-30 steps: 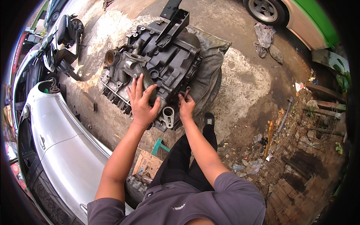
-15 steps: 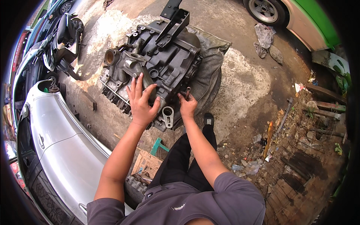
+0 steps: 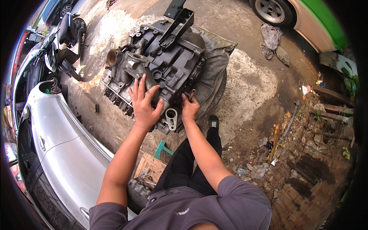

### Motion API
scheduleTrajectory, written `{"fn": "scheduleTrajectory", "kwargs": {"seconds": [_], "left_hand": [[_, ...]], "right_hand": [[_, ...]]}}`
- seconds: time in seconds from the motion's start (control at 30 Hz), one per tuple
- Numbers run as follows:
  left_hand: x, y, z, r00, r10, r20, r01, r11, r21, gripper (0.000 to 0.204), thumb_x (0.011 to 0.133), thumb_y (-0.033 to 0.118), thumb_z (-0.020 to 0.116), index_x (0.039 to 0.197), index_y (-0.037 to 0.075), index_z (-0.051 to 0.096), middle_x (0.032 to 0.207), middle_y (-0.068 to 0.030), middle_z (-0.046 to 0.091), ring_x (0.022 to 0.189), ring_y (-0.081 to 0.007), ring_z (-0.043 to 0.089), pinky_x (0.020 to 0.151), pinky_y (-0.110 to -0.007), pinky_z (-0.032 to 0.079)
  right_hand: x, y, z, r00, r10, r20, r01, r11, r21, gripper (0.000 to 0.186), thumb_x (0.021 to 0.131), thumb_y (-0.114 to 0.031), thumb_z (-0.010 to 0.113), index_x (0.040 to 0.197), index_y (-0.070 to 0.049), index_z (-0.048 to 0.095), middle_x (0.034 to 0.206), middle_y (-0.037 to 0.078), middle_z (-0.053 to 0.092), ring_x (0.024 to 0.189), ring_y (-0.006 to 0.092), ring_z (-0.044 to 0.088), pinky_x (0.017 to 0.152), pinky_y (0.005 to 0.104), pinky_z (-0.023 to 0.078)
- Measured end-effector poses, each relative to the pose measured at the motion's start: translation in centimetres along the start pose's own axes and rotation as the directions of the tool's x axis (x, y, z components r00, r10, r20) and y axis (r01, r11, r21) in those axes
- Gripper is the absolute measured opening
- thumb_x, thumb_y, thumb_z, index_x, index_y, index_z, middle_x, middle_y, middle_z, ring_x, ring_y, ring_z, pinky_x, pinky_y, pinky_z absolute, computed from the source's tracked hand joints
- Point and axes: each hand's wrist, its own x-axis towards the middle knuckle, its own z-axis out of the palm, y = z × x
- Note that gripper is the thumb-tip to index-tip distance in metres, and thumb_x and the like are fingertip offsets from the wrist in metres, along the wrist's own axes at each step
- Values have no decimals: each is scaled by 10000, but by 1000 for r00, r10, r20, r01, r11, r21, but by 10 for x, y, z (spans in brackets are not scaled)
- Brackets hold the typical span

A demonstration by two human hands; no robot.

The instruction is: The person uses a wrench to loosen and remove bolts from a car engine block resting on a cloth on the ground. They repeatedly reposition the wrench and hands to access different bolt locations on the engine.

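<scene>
Grey metal is pinched in the right hand (image 3: 190,110), whose grip is drawn closed, thumb against fingers, around a small ring-ended wrench (image 3: 193,93); its ring is left showing above the fingers, while the rest is mostly hidden. The wrench is held at the near right edge of a dark engine block (image 3: 176,63), close to a pale metal lug (image 3: 171,119) pierced by a round hole. The left hand (image 3: 144,102) is laid with fingers spread and its grip empty across the cast manifold (image 3: 134,69). Pale lettering is borne on the chest of the grey shirt (image 3: 230,195), and a small pale label is carried by the black shoe (image 3: 214,119). Overhead clearance is taken up by a black bracket (image 3: 186,18) bolted on the block's far side. The block is supported on a grey sack (image 3: 216,48). Leftward, the space is bounded by a silver car (image 3: 69,122); nearer, a green T-shaped piece (image 3: 162,148) is seen beside the trousers (image 3: 180,161). Open concrete floor (image 3: 251,84) is offered to the right, edged by rubble and a wooden stick (image 3: 275,142).
</scene>
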Motion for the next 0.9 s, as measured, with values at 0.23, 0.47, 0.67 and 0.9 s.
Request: {"fn": "scheduleTrajectory", "kwargs": {"seconds": [0.23, 0.47, 0.67, 0.9], "left_hand": [[0, 0, 0, 1000, 0, 5, 0, 1000, 2, 421, 774, 204, 693, 1191, 165, 651, 1562, -149, 359, 1467, -418, 248, 1169, -618, 141], [0, 0, 0, 1000, -3, 10, 3, 1000, 6, 422, 775, 207, 691, 1193, 162, 651, 1560, -149, 362, 1463, -419, 257, 1168, -619, 143], [0, 0, -1, 1000, 7, -3, -7, 1000, -3, 423, 774, 199, 690, 1193, 158, 652, 1556, -151, 369, 1461, -420, 261, 1168, -619, 145], [0, 1, -1, 1000, -3, 6, 3, 1000, -1, 413, 774, 202, 690, 1184, 160, 657, 1556, -150, 368, 1461, -419, 261, 1167, -621, 149]], "right_hand": [[0, 4, -2, 1000, 0, 10, -1, 1000, 25, 120, 866, -56, 750, 964, -5, 705, 692, -17, 602, 555, 64, 516, 493, 221, 378], [4, 3, -6, 987, -154, 46, 159, 970, -185, 104, 857, -32, 749, 942, 7, 704, 726, -17, 627, 599, 60, 521, 554, 231, 401], [2, 1, -8, 992, -119, 45, 122, 989, -82, 82, 860, -58, 752, 882, 3, 701, 717, -29, 617, 632, 51, 509, 578, 235, 401], [0, 2, -9, 982, -180, 51, 187, 947, -260, 102, 855, -68, 756, 891, 13, 707, 716, -27, 619, 655, 60, 521, 615, 243, 428]]}}
